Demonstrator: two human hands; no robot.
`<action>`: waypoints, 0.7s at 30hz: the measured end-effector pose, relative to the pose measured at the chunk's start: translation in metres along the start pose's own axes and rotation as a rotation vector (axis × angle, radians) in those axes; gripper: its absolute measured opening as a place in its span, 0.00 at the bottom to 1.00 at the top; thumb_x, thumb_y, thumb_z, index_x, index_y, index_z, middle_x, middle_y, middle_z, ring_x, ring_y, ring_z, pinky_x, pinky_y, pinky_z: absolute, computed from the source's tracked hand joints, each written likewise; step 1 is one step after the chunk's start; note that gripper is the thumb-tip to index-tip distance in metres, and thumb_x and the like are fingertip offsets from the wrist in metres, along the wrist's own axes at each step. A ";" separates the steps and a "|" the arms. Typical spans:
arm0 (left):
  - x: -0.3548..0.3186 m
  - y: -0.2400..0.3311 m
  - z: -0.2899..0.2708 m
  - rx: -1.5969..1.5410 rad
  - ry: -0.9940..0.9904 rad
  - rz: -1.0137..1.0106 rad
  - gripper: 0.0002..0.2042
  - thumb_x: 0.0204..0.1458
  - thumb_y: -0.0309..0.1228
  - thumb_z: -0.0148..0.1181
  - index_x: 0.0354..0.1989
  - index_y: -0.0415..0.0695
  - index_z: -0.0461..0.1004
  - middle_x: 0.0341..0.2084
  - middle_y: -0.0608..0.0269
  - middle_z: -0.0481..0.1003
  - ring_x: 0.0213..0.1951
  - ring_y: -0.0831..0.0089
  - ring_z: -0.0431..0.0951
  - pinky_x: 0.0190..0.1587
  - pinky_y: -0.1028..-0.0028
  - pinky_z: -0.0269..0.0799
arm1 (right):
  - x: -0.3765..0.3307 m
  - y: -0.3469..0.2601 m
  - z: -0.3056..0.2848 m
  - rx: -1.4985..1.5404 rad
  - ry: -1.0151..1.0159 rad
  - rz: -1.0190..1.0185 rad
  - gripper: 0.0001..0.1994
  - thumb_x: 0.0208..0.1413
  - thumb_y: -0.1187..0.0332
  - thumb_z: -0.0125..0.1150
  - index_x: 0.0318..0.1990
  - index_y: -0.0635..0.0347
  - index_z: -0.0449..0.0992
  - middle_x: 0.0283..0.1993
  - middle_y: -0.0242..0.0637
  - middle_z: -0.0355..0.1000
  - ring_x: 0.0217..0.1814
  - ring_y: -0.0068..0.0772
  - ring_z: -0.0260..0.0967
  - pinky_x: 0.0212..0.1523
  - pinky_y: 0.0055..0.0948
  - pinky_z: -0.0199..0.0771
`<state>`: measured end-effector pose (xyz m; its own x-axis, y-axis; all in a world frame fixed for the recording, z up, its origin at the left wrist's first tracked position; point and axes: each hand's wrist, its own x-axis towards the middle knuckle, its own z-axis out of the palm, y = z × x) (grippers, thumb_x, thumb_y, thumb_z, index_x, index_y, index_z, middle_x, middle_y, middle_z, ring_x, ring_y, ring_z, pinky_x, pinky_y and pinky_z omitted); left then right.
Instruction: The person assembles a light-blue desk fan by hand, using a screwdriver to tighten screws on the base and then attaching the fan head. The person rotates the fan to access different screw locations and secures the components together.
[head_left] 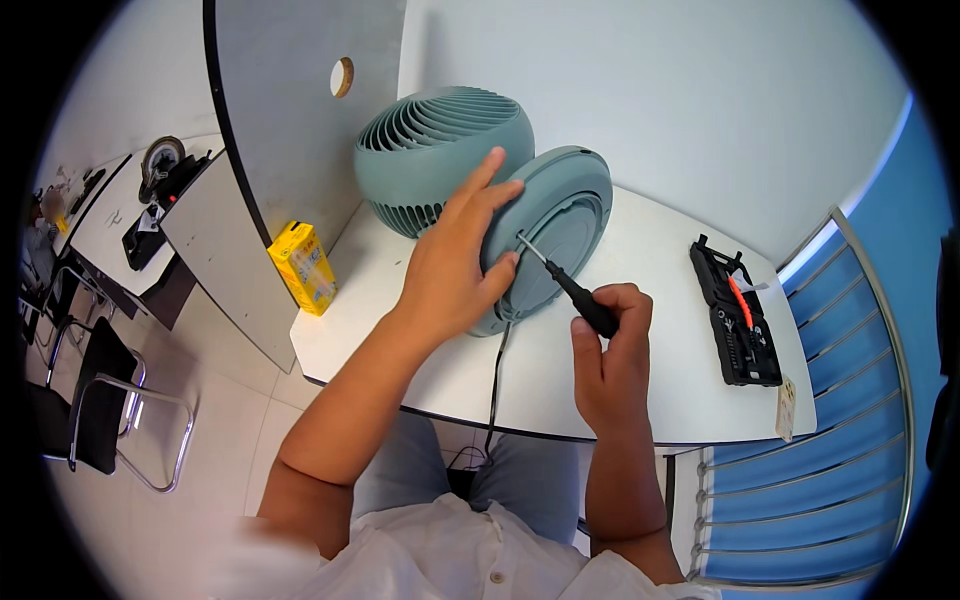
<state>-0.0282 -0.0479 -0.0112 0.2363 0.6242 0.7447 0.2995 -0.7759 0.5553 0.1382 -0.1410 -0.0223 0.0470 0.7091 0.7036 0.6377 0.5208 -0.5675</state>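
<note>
**Screwdriver at the back of the fan — work under way**

A teal desk fan (470, 190) lies tipped on the white table (650, 370), near the table's far edge, its round base (560, 225) turned toward the person. The left hand (455, 265) is spread open and pressed flat against the base, fingers fanned over its rim to steady it. The right hand (610, 365) is closed around the black handle of a screwdriver (570, 285), whose metal tip touches the face of the base.

Judging from this, the base is still joined to the fan body — no loose screws or removed parts show on the table, so the work on it looks early or midway. The black power cord (495, 385) hangs over the near edge. An open black tool case (735, 315) sits toward the right edge; a yellow carton (302, 265) stands at the left corner.
</note>
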 end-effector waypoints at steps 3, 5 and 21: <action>0.005 0.003 0.001 0.036 -0.004 0.041 0.28 0.40 0.17 0.55 0.54 0.48 0.67 0.65 0.53 0.54 0.63 0.52 0.59 0.59 0.64 0.61 | 0.003 0.005 0.002 -0.137 0.083 0.042 0.11 0.56 0.71 0.58 0.42 0.64 0.65 0.33 0.41 0.68 0.31 0.36 0.67 0.33 0.31 0.68; 0.010 0.000 0.003 0.130 0.033 0.123 0.24 0.39 0.17 0.56 0.48 0.51 0.72 0.65 0.51 0.54 0.56 0.53 0.67 0.49 0.66 0.69 | 0.005 0.009 0.005 -0.196 0.097 0.074 0.11 0.58 0.65 0.58 0.40 0.63 0.68 0.26 0.37 0.69 0.24 0.34 0.67 0.27 0.29 0.67; 0.007 0.000 0.012 0.124 -0.033 0.106 0.12 0.43 0.17 0.59 0.36 0.47 0.78 0.64 0.53 0.57 0.60 0.56 0.65 0.52 0.69 0.69 | 0.001 0.004 0.013 -0.148 0.100 -0.041 0.13 0.58 0.67 0.55 0.46 0.62 0.62 0.29 0.40 0.70 0.27 0.40 0.71 0.30 0.34 0.71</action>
<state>-0.0156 -0.0424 -0.0103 0.3023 0.5437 0.7829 0.3823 -0.8215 0.4229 0.1310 -0.1324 -0.0294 0.0902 0.6341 0.7680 0.7464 0.4675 -0.4737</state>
